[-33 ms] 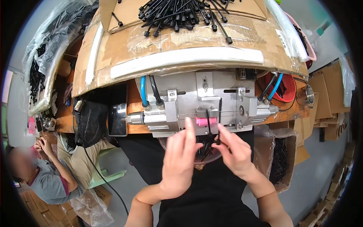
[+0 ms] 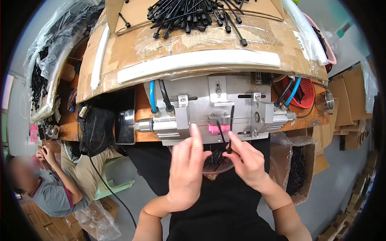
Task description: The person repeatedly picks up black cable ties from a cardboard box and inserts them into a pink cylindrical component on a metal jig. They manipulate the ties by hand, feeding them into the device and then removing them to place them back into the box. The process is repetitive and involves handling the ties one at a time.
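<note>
My left hand [image 2: 185, 168] is raised in front of the metal fixture [image 2: 197, 96], its index finger stretched up and its thumb out to the side; I see nothing in it. Just right of it, my right hand [image 2: 250, 162] pinches a thin black rod with a knobbed end [image 2: 232, 124] between thumb and fingers. A second black rod [image 2: 219, 131] stands beside it, leaning; whether the same fingers hold it I cannot tell. Behind the rods a pink block [image 2: 219, 128] sits on the fixture. Below, a clear bowl [image 2: 217, 170] with loose black rods is partly hidden by my hands.
Metal cylinders with blue and black hoses [image 2: 152, 96] flank the fixture. Above it, a cardboard box [image 2: 193, 44] carries a pile of black rods [image 2: 193, 16]. A box of black parts [image 2: 297, 168] stands at right, near a red basket [image 2: 303, 94]. Another person [image 2: 56, 184] sits at left.
Both hands have shifted slightly to the left, the rods with them. The right hand keeps its pinch, and the left index finger stays extended.
</note>
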The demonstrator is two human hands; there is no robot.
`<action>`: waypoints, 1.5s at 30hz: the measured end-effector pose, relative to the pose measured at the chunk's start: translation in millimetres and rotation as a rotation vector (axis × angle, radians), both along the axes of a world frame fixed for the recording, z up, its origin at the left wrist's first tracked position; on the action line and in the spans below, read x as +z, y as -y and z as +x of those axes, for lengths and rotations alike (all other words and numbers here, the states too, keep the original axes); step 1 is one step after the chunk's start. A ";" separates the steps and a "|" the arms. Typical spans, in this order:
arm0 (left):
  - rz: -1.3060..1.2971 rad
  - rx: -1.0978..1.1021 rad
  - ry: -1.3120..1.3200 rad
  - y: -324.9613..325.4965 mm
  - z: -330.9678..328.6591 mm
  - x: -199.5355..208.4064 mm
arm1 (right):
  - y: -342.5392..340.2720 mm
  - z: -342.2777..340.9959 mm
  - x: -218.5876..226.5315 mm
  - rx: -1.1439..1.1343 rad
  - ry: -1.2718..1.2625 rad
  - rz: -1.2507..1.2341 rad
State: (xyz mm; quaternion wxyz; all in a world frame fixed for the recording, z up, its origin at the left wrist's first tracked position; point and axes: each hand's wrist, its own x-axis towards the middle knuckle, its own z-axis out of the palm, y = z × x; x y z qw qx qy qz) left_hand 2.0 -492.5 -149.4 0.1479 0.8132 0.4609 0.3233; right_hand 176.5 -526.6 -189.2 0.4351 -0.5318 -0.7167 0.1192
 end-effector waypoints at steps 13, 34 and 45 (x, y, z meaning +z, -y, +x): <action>0.130 -0.028 0.038 -59.1 -8.5 44.2 | -8.7 -2.2 11.7 0.057 0.104 -0.091; 0.173 -0.168 0.134 -140.8 -10.0 63.8 | -201.4 67.7 135.5 0.031 0.474 -0.199; 0.036 -0.162 -0.102 9.8 17.5 -32.3 | -93.3 99.0 142.7 0.114 -0.616 -0.110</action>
